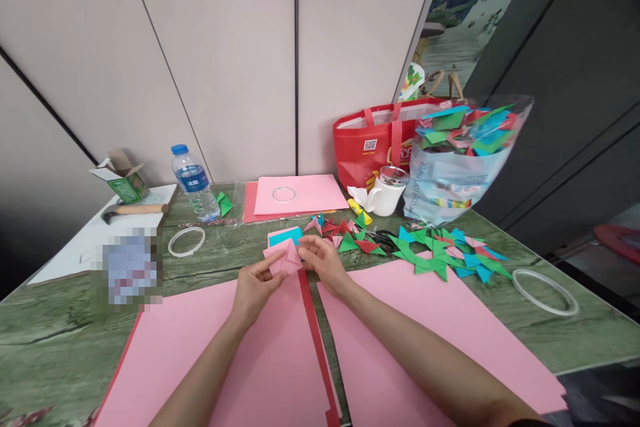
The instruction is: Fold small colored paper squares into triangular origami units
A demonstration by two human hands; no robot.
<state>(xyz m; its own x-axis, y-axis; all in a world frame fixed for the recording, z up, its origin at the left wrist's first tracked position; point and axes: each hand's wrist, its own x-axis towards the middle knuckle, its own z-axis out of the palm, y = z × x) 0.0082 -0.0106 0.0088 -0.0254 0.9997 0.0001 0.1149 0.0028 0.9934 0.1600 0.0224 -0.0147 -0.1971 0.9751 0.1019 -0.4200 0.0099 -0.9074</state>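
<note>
A small pink folded paper (285, 255) is held up over the table's middle, with crease lines showing on its face. My left hand (256, 288) pinches it from the left and below, thumb in front. At its right edge the fingers of my right hand (324, 263) are bent against the paper; their tips are partly hidden. Just behind lie small blue paper pieces (285, 236). Beneath my forearms are large pink sheets on the left (200, 353) and on the right (440, 327), with red paper showing under the left ones.
Folded paper stars (430, 257), black scissors (383, 239) and a yellow tube (360, 211) lie to the right. Behind stand a white mug (386, 195), red bag (360, 147) and filled plastic bag (440, 180). Leftward are a water bottle (196, 187), hammer (135, 209) and white ring (187, 241).
</note>
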